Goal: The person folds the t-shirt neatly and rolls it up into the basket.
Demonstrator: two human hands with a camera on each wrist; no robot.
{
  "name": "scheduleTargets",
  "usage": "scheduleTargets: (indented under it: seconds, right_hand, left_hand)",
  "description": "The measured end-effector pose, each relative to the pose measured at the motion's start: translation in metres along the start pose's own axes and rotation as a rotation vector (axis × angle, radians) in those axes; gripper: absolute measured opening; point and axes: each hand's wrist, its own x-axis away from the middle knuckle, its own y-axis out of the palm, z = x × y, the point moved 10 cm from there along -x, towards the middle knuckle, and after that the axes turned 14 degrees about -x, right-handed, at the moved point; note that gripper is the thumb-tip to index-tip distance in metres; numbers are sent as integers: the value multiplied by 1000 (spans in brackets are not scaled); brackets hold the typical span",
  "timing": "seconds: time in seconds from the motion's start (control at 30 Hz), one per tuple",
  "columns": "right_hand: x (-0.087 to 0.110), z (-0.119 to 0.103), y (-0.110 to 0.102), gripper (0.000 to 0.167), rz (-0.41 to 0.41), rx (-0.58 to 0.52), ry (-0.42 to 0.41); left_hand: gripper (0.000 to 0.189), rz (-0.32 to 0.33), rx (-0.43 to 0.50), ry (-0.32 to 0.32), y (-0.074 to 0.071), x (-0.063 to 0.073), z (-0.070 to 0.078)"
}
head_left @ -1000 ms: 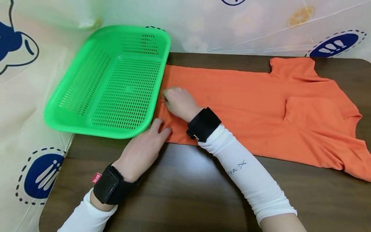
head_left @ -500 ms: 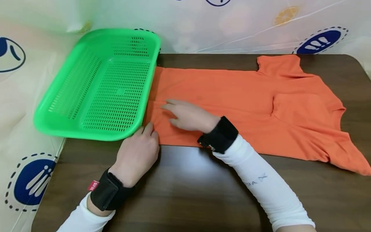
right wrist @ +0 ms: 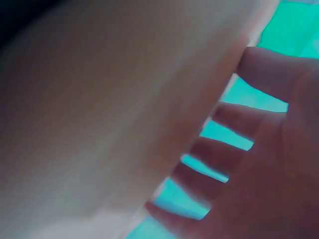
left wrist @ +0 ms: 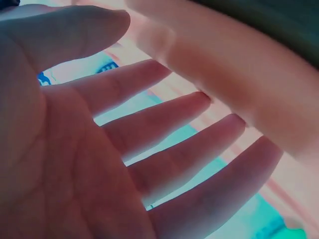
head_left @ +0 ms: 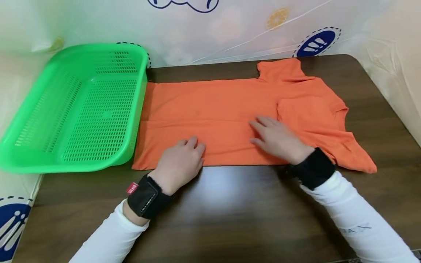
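An orange shirt [head_left: 210, 102] lies stretched lengthwise on the table, partly folded over at its right end. My left hand [head_left: 180, 162] rests near its front edge, left of the middle. In the left wrist view the fingers [left wrist: 164, 164] are spread and fairly straight, their tips at the cloth, and nothing is gripped. Farther right, my right hand [head_left: 279, 140] hovers over or lightly touches the shirt beside the folded part; which one I cannot tell. The right wrist view shows its fingers [right wrist: 219, 154] extended and apart, with their tips at the cloth.
A green perforated plastic basket [head_left: 139, 106] stands at the left, against the shirt's left end. Beneath lies a dark wooden table [head_left: 230, 215]. Pale printed plastic sheeting [head_left: 210, 40] hangs along the back and sides.
My right hand has let go of the shirt's left end and slid right along it. The left hand has also moved right, away from the basket. The head view has turned rightward.
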Motion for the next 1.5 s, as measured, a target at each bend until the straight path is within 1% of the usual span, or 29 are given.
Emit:
scheduleTargets:
  seconds: [0.07,0.13,0.27,0.33,0.43,0.5,0.53,0.57,0.6,0.63,0.7,0.73,0.8,0.87,0.9,0.97,1.0,1.1,1.13,1.2,1.23,1.27,1.3,1.37,1.43,1.5]
  right_hand:
    - [12,26,-7,63,31,-12,34]
    - [24,46,-13,66,49,-26,61]
    - [44,72,-19,73,62,-62,109]
    - [52,81,-23,75,64,-75,128]
    - [64,94,-32,78,69,-100,153]
    - [75,105,-41,76,98,-109,174]
    - [82,113,-47,74,123,-111,191]
    - [90,121,-52,71,154,-112,215]
    - [99,130,-58,69,187,-109,246]
    - [108,141,-61,69,212,-110,290]
    - [126,162,-65,71,231,-115,378]
    - [131,170,-66,71,228,-117,405]
    - [138,183,-63,72,183,-148,446]
    - [143,192,-60,64,153,-193,448]
    - [145,194,-61,58,165,-221,438]
    - [151,200,-63,51,222,-305,439]
    - [155,203,-66,48,269,-360,438]
    - [165,214,-70,38,429,-609,447]
    - [166,219,-69,35,464,-689,455]
    - [168,228,-68,29,506,-811,477]
    - [167,232,-68,30,507,-823,490]
    - [166,234,-69,33,501,-800,498]
    - [164,235,-71,37,492,-750,502]
    - [159,235,-77,45,459,-600,490]
    - [152,232,-82,52,414,-425,458]
    - [144,227,-79,52,327,-294,426]
  left_hand:
    - [19,-18,-7,40,-2,-6,16]
    - [19,-36,-13,82,-3,-12,33]
    - [24,-53,-29,140,-8,-24,64]
    - [25,-37,-34,166,-13,-31,79]
    - [23,16,-37,224,-23,-42,105]
    - [23,62,-32,265,-31,-49,125]
    - [23,71,-33,281,-33,-53,135]
    - [23,80,-37,296,-35,-57,145]
    - [25,72,-40,307,-36,-61,154]
    - [25,52,-40,318,-35,-65,163]
    - [25,20,-52,329,-34,-71,178]
    - [25,5,-64,326,-33,-73,182]
    - [23,-4,-86,315,-31,-77,186]
    - [20,25,-111,296,-33,-80,186]
    - [19,40,-119,285,-34,-82,185]
    - [18,56,-118,267,-34,-85,181]
    - [17,58,-111,262,-34,-87,179]
    - [16,38,-84,269,-33,-90,176]
    - [16,30,-73,276,-33,-91,176]
    - [16,18,-56,299,-32,-92,177]
    - [16,11,-47,309,-31,-92,177]
    - [16,10,-40,318,-31,-91,177]
    - [16,8,-34,327,-30,-91,177]
    - [16,6,-28,339,-29,-90,176]
    - [15,5,-25,340,-29,-90,174]
    - [14,-6,-29,330,-28,-89,173]
